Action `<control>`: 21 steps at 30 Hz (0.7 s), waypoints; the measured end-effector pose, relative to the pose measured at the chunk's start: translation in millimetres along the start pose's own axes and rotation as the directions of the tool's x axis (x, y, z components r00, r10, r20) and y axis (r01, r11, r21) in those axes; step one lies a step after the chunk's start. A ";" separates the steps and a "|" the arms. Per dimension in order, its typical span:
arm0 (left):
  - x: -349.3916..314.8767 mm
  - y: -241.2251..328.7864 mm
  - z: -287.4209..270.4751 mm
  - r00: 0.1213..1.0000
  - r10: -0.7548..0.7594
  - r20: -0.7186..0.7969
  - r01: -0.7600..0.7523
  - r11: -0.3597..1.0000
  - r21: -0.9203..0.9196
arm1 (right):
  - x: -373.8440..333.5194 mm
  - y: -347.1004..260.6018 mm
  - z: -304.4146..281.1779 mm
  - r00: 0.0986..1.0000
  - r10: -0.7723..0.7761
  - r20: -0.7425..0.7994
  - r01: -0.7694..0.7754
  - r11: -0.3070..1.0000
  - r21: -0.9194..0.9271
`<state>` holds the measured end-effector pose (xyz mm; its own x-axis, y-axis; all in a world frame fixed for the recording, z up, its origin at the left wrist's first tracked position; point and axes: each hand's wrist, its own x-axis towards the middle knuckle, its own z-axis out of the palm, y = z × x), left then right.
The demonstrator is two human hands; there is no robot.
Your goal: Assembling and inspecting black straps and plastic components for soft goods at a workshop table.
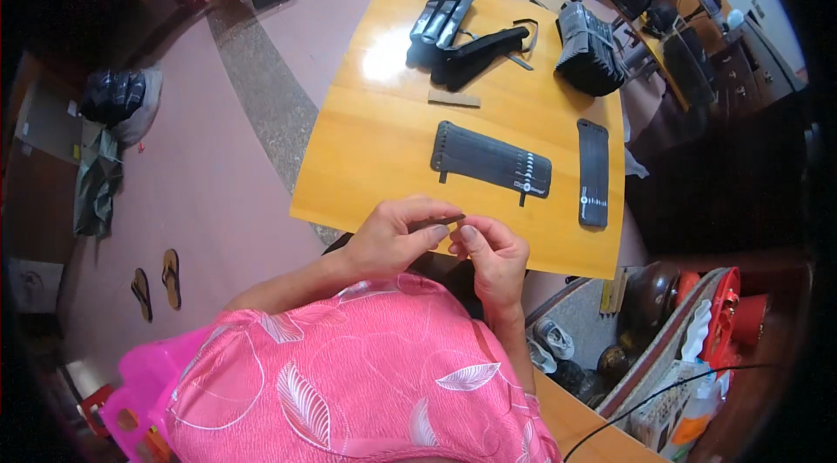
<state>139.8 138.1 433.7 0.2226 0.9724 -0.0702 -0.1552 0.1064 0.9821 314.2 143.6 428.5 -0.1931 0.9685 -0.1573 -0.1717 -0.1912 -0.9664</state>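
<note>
Near the table's front edge, my left hand (pixel 403 234) is closed around a thin dark strip (pixel 436 221), thumb below and fingers above. My right hand (pixel 493 255) pinches close to the strip's right end; whether its fingertips hold the strip itself is hard to make out. Just beyond my hands, a row of overlapping flat black straps (pixel 490 160) with white print lies on the table, two short tabs sticking out on the near side. A narrower stack of black straps (pixel 594 173) lies to its right.
The yellow wooden table (pixel 366 149) also bears a small brown strip (pixel 454 99), rolled black bundles (pixel 445 14), a long black piece with a loose strap (pixel 479 57) and a tied black stack (pixel 589 49). A pink chair (pixel 144 376) stands at left; clutter fills the lower right.
</note>
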 end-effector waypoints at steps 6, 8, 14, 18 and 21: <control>-0.5 -3.4 -2.0 0.979 0.199 0.043 -0.202 0.925 0.321 | -1.6 -1.8 0.5 1.000 0.020 0.013 -0.020 1.000 0.000; -0.4 -5.2 -1.1 0.957 0.285 0.058 -0.289 0.906 0.310 | -0.1 0.3 -3.8 0.998 0.035 0.046 -0.035 0.999 -0.004; 0.5 -8.5 -0.1 0.960 0.277 0.041 -0.276 0.909 0.314 | 3.6 2.3 -5.7 0.993 0.074 0.087 -0.073 0.997 -0.019; 2.3 -10.3 -0.1 0.949 0.315 0.028 -0.305 0.885 0.352 | 6.4 5.5 -5.1 0.989 0.077 0.124 -0.081 0.996 0.027; 3.6 -7.9 0.9 0.937 0.348 0.029 -0.331 0.858 0.393 | 7.7 9.7 -6.1 0.985 0.099 0.144 -0.115 0.987 0.112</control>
<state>142.8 140.5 425.8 0.1829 0.9422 0.2807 0.1715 -0.3117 0.9346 317.0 150.1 416.7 -0.3459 0.9119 -0.2211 -0.2553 -0.3182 -0.9130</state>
